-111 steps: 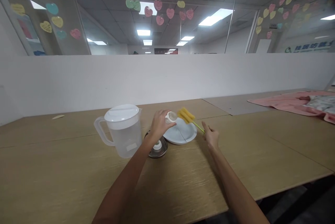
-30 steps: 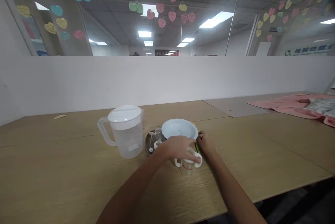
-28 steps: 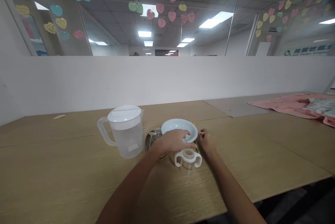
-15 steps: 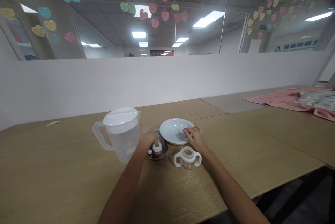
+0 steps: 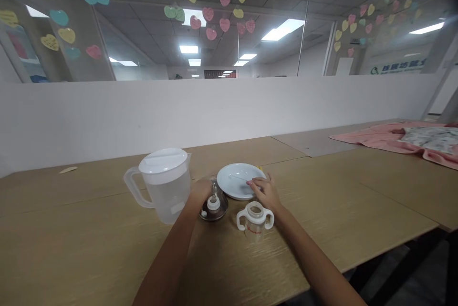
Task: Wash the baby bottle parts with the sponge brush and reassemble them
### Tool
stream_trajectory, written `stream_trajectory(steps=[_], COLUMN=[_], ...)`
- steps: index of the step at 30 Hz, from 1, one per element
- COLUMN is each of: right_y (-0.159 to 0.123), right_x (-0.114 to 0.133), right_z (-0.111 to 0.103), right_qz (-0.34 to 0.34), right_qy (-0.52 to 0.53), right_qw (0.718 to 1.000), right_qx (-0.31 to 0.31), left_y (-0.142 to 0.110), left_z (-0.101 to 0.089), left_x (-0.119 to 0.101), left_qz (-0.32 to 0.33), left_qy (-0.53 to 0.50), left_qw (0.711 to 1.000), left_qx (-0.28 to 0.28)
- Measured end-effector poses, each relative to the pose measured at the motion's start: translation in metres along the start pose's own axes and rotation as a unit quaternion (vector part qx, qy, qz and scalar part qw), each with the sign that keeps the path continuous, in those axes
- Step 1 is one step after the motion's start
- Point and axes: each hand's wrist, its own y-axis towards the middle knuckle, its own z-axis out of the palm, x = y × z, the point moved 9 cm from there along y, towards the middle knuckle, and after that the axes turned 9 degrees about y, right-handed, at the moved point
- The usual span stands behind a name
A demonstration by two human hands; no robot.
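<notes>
My right hand is over the right side of a white plate. Thumb and fingertips pinch the end of a thin, pale straw-like stick, which points left across the plate. My left hand reaches to the left side of a small dark metal dish; its fingers are mostly hidden behind the hand. In that dish sit a clear bottle nipple with a white ring and a small white piece. Nearer me stands a clear baby bottle, uncapped, with two white handles.
A translucent lidded pitcher stands left of the dish, close to my left forearm. Pink cloth lies at the far right of the wooden table. A thin pale scrap lies far left, before the white wall.
The thin stick now shows more clearly, stretching left across the plate from my right fingertips. My right hand has shifted slightly left. My left hand stays at the dish.
</notes>
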Motion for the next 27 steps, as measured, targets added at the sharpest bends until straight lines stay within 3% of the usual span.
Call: stream_trajectory(steps=[4, 6, 11, 14, 16, 18, 21, 24, 27], right_y=[0.003, 0.005, 0.006, 0.007, 0.007, 0.006, 0.006, 0.007, 0.008], right_x=[-0.016, -0.031, -0.067, -0.077, -0.081, -0.085, -0.084, -0.076, -0.069], right_z=[-0.014, -0.016, -0.024, -0.035, -0.04, -0.042, -0.04, -0.035, -0.03], right_qz=[0.028, 0.071, 0.167, 0.175, 0.178, 0.184, 0.193, 0.196, 0.201], right_qy=[0.103, 0.221, 0.484, 0.567, 0.618, 0.664, 0.711, 0.724, 0.713], right_qw=[0.99, 0.966, 0.838, 0.778, 0.737, 0.693, 0.643, 0.634, 0.651], right_qx=[-0.09, -0.117, -0.19, -0.207, -0.205, -0.211, -0.209, -0.19, -0.164], left_y=[-0.008, -0.018, -0.051, -0.057, -0.05, -0.037, -0.021, -0.015, -0.015], left_z=[-0.015, -0.033, -0.087, -0.109, -0.108, -0.097, -0.078, -0.067, -0.062], left_x=[-0.003, -0.009, -0.029, -0.047, -0.053, -0.054, -0.061, -0.066, -0.069], left_qz=[-0.011, -0.008, 0.032, 0.113, 0.154, 0.155, 0.15, 0.156, 0.167], left_qy=[0.05, 0.062, 0.063, -0.038, -0.154, -0.239, -0.253, -0.243, -0.232], left_qw=[0.999, 0.997, 0.988, 0.967, 0.943, 0.922, 0.914, 0.913, 0.914], left_qx=[-0.006, -0.037, -0.138, -0.223, -0.251, -0.265, -0.281, -0.289, -0.287])
